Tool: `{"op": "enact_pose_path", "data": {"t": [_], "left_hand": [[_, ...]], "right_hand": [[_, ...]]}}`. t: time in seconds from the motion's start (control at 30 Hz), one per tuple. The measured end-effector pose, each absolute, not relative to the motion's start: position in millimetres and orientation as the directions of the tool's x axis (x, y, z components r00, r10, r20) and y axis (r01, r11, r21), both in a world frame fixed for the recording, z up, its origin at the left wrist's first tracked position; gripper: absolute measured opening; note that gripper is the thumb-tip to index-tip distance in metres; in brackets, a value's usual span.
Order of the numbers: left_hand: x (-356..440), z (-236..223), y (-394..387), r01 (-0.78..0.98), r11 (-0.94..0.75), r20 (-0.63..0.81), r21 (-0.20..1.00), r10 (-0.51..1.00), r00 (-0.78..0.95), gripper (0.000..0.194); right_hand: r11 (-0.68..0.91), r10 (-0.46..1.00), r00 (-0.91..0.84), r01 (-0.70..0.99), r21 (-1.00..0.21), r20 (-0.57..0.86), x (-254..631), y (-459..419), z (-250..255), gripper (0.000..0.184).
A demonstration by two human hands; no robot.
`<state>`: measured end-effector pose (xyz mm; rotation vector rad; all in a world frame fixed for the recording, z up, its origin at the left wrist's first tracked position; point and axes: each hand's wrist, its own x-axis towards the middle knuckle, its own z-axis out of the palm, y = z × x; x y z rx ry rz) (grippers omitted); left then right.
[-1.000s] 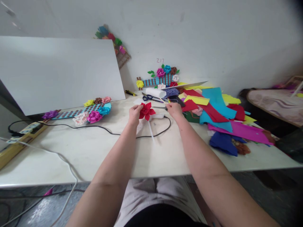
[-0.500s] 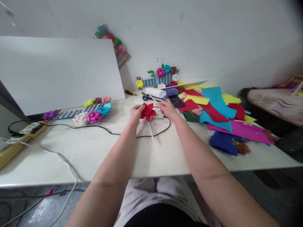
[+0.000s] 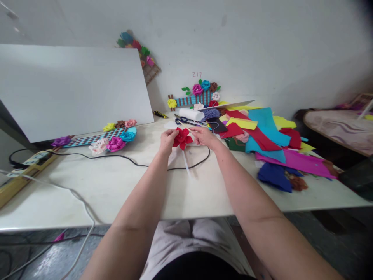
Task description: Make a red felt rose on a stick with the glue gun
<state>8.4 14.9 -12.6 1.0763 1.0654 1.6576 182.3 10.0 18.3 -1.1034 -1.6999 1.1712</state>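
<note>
Over the white table (image 3: pixel 201 198), left hand (image 3: pixel 168 141): pinched closed on left petals of a red flower (image 3: pixel 182 138)
Right hand (image 3: pixel 204 137): fingertips drawn together on a thin pale stick (image 3: pixel 187 128), near the flower's upper right
Behind: scissors (image 3: pixel 193 123), white roll (image 3: pixel 190 114)
Rightward: heaped coloured sheets (image 3: pixel 266 126)

Our solid red flower (image 3: pixel 183 139)
We see a blue-and-brown checked panel (image 3: pixel 92 137), a brown-striped turquoise panel (image 3: pixel 190 101), a plain magenta sheet (image 3: pixel 303 162).

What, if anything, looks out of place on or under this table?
A magenta scrap lies below the table beside a black cable, apart from the coloured sheets heaped on top. The red flower in the left hand shows no damage.
</note>
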Motion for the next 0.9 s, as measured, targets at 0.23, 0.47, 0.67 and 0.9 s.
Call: {"op": "enact_pose_path", "data": {"t": [0.23,0.47,0.67,0.9], "left_hand": [[9.7,-12.6,12.2,-0.219,-0.258,0.205,0.941,0.950,-0.237,0.026],[12.3,-14.4,8.8,-0.230,-0.170,0.142,0.958,0.981,-0.132,0.033],[11.4,-8.8,6.4,-0.293,-0.228,0.213,0.928,0.973,-0.082,0.033],[8.0,-7.9,5.8,-0.289,-0.255,0.277,0.923,0.960,0.038,0.032]], "right_hand": [[0.246,0.932,-0.329,0.268,-0.931,0.152,181.0,11.6,18.0,0.046],[0.367,0.902,-0.353,0.332,-0.869,0.247,182.7,15.9,13.9,0.044],[0.381,0.884,-0.394,0.289,-0.878,0.254,184.9,12.9,19.1,0.045],[0.309,0.893,-0.397,0.204,-0.929,0.210,182.9,7.6,23.2,0.045]]}}
